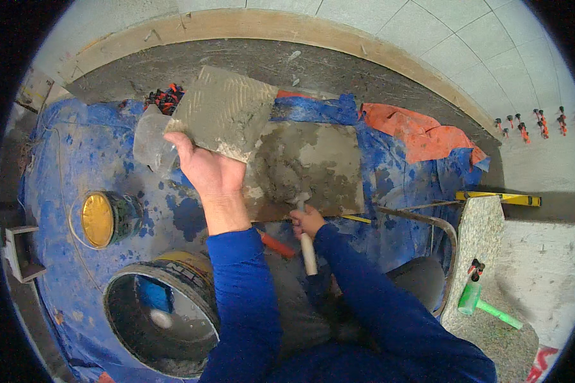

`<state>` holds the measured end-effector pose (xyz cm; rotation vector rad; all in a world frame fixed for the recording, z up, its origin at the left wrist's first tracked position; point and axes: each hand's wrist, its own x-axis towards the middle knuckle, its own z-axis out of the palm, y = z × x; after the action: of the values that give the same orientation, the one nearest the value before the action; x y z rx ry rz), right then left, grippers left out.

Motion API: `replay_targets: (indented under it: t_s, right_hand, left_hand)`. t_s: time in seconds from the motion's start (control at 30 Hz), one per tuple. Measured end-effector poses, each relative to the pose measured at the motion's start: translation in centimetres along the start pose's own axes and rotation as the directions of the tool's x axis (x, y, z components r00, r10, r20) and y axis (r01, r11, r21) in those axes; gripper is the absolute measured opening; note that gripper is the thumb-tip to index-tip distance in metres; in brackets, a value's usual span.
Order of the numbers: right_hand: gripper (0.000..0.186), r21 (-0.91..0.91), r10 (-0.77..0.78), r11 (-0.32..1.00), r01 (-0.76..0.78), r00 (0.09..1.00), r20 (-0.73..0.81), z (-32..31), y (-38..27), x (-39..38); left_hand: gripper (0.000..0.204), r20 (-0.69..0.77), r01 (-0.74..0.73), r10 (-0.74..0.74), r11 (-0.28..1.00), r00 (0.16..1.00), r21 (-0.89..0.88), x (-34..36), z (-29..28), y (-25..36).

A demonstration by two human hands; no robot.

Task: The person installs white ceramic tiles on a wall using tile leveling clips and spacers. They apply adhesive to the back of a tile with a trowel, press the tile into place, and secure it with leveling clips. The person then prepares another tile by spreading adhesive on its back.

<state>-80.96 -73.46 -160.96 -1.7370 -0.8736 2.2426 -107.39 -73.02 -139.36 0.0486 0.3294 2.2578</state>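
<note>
My left hand (pixel 212 167) grips the lower edge of a square tile (pixel 227 108) and holds it up and tilted. Grey mortar covers the tile's facing side, combed into ridges at its upper part. My right hand (pixel 308 222) is closed around the pale handle of a trowel (pixel 302 203), whose blade end rests in a heap of wet mortar (pixel 284 182). The mortar lies on a smeared flat board (pixel 338 166) in front of me. A reddish handle (pixel 276 245) lies between my forearms; the rest of it is hidden.
At left stand a large bucket (pixel 118 319) with a blue item inside and a tin with a yellow end (pixel 98 219). A chair (pixel 450 236), a green mallet (pixel 471 297) and a yellow level (pixel 498 198) are at right. Blue sheeting (pixel 57 172) covers the floor.
</note>
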Motion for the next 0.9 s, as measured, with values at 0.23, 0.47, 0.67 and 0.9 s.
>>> replay_targets:
  t_s: [0.23, 0.47, 0.67, 0.9]
  right_hand:
    - [0.033, -0.658, -0.420, 0.656, 0.369, 0.903, 0.088, 1.0, -5.2, -4.5]
    - [0.037, -0.988, -0.431, -0.100, 0.116, 0.890, 0.148, 1.8, -8.2, -5.6]
    - [0.039, -0.997, -0.292, 0.062, 0.043, 0.956, 0.023, 3.4, -7.5, -6.5]
    - [0.032, -0.940, -0.266, -0.334, 0.073, 0.949, 0.168, -3.8, -15.4, -3.6]
  left_hand:
    - [0.073, 0.014, -0.018, 0.018, 1.000, 1.000, -0.003, -0.1, 0.4, 0.0]
    - [0.074, -0.020, -0.035, 0.036, 0.999, 0.999, 0.023, -0.5, 0.7, 0.6]
    - [0.072, 0.005, -0.033, 0.033, 0.999, 0.999, -0.004, -0.6, 1.1, 0.5]
    - [0.074, -0.007, -0.064, 0.064, 0.996, 0.998, 0.057, -1.0, 1.4, 1.0]
